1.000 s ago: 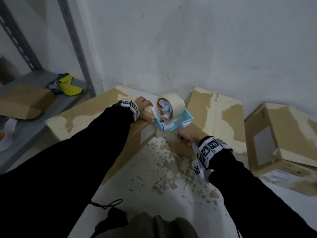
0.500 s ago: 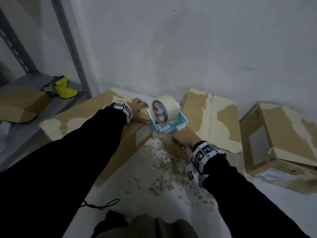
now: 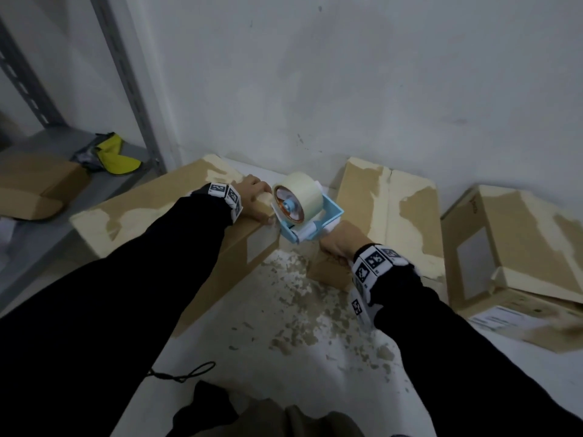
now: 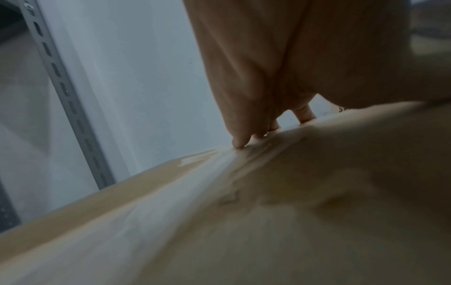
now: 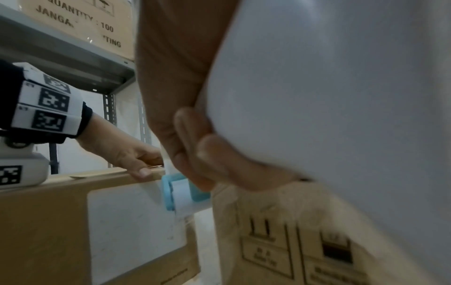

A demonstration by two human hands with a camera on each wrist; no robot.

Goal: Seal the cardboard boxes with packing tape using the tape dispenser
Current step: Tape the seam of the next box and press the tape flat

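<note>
A long cardboard box [image 3: 151, 216] lies at the left, with pale tape along its top [image 4: 171, 183]. My left hand [image 3: 255, 197] rests on the box's right end. Its fingers [image 4: 240, 138] press straight down on the taped top, and the thumb [image 5: 144, 171] lies over the edge. A light blue tape dispenser [image 3: 299, 203] with a beige roll sits just off that end of the box, above a white label [image 5: 134, 221]. My right hand [image 3: 339, 244] grips the dispenser's handle from below, fingers [image 5: 195, 144] curled round it.
A second cardboard box [image 3: 388, 209] stands against the wall right of the dispenser, and a third box [image 3: 517, 247] lies further right. A grey metal shelf [image 3: 47, 234] at the left holds a box and a yellow item [image 3: 116, 152]. Flaked floor [image 3: 299, 304] lies between the boxes.
The dispenser has edged slightly left toward the box's end. My left hand has stayed on the box, and my right hand has kept its grip.
</note>
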